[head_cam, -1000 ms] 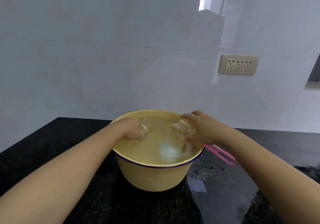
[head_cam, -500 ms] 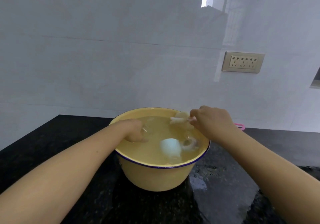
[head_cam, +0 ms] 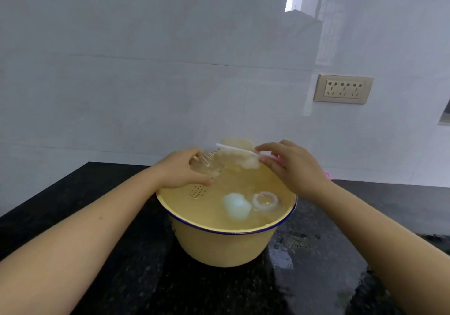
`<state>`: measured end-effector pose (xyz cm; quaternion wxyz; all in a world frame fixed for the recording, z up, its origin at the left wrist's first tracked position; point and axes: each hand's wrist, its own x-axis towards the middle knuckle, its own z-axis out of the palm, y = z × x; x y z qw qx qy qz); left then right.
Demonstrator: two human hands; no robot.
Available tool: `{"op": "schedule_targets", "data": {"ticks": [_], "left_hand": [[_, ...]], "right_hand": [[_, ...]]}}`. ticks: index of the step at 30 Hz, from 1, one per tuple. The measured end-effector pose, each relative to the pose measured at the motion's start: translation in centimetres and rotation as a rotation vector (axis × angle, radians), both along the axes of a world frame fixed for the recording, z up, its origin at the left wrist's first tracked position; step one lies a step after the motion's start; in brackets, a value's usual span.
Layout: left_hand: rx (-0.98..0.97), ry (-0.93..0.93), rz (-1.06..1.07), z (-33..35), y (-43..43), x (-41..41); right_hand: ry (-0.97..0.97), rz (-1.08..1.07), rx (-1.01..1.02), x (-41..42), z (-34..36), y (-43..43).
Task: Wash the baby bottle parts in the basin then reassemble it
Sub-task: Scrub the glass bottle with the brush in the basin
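Observation:
A yellow basin (head_cam: 219, 249) with a blue rim stands on the black counter, full of water. My left hand (head_cam: 180, 168) grips the clear baby bottle (head_cam: 207, 166), lifted at the basin's far left with its mouth toward the brush. My right hand (head_cam: 292, 166) holds a bottle brush (head_cam: 239, 155) with a white sponge head and pink handle, raised above the water beside the bottle mouth. A pale blue-white cap (head_cam: 236, 206) and a clear screw ring (head_cam: 265, 200) lie in the water at the near right.
The black stone counter (head_cam: 97, 278) is wet to the right of the basin. A white tiled wall rises behind, with a socket plate (head_cam: 342, 89) at the right. A pink piece (head_cam: 327, 174) shows behind my right wrist.
Both hands have risen out of the water. The left hand brought the bottle up, and the right hand lifted the brush toward the bottle mouth. The cap and ring came into view.

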<state>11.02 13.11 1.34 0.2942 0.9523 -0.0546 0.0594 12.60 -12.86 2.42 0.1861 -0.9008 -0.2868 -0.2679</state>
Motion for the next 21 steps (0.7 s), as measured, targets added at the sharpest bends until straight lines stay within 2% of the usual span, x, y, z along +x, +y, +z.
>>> {"op": "schedule_targets", "data": {"ticks": [5,10,14,17,21], "left_hand": [[-0.027,-0.071,-0.008,-0.2,-0.3,-1.6],[0.171,-0.146,-0.024,-0.8,-0.8,-2.5],[0.299,-0.169,-0.070,-0.6,-1.1,-2.8],[0.326,-0.132,-0.093,-0.6,-1.1,-2.6],[0.347,-0.057,-0.108,-0.8,-0.8,-2.2]], "right_hand": [[-0.103,0.090,-0.113,-0.9,0.7,0.4],[-0.328,0.165,-0.387,-1.1,1.1,1.4],[-0.340,0.228,-0.511,-0.9,0.6,3.1],[-0.246,0.221,-0.565,-1.3,0.4,4.4],[0.075,0.155,-0.538,-1.5,0.5,3.8]]}}
